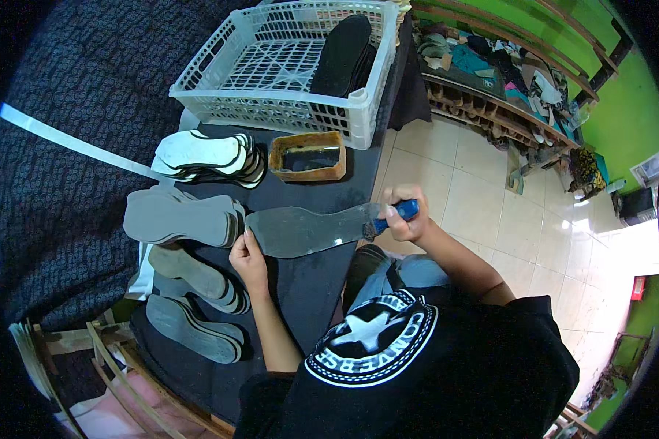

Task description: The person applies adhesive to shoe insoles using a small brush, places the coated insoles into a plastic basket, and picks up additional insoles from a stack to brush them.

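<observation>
Near the centre of the frame we see a flat, dark grey shoe sole [307, 231] stretched crosswise, its broader end left, a bright glint toward the right. Over its right end we see a blue-handled brush [401, 211], dark-tipped, slanting down-left.

A black, short-sleeved T-shirt [483, 358] covers the torso, bearing a round black-and-white emblem [366, 333] with a central star, ringed lettering and dashed border. Faded blue denim legwear [426, 271] clothes the lap.

Held sole [300, 230] grey, brush [404, 210] blue-handled, counter [311, 293] dark; grey stack [176, 217], white stack [194, 150] near the counter's left edge; white lattice crate [271, 110] at its far edge; box [307, 175] brown; shirt [476, 358] black, white-starred
</observation>
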`<action>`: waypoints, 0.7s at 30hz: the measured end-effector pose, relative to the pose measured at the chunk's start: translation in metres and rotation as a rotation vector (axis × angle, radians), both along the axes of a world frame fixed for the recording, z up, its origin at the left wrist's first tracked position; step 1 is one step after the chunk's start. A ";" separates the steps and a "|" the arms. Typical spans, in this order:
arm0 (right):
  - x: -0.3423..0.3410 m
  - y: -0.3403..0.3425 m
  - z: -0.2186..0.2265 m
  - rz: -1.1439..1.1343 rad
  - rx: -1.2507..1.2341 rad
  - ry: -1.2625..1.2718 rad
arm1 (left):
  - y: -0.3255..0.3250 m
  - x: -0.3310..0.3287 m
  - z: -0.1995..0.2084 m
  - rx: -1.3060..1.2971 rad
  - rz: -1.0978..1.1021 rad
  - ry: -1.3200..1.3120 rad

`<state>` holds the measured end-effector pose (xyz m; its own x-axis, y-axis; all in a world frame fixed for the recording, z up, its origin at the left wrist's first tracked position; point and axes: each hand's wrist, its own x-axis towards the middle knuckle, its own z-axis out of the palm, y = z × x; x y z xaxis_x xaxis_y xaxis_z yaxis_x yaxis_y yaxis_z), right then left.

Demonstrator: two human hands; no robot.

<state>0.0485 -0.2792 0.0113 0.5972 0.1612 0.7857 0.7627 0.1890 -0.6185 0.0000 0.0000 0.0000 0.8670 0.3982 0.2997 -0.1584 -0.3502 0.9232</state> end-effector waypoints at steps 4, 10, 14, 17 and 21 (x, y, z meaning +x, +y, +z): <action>-0.001 -0.018 -0.006 -0.146 0.133 0.159 | -0.004 -0.002 -0.005 0.057 0.019 0.042; 0.004 -0.023 0.004 -0.233 0.075 0.123 | -0.006 0.001 -0.006 0.012 0.016 0.019; 0.004 -0.013 0.003 -0.138 0.032 0.041 | -0.008 0.000 0.001 0.044 0.039 -0.005; 0.006 -0.024 -0.011 -0.177 0.042 0.082 | -0.006 -0.001 0.002 0.047 0.036 0.022; 0.013 -0.028 -0.010 -0.240 -0.025 0.061 | -0.009 0.001 0.005 0.021 0.056 0.002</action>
<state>0.0620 -0.3072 0.0018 0.6673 0.0281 0.7443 0.7447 -0.0089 -0.6674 0.0011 -0.0085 0.0046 0.8440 0.4401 0.3067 -0.1361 -0.3774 0.9160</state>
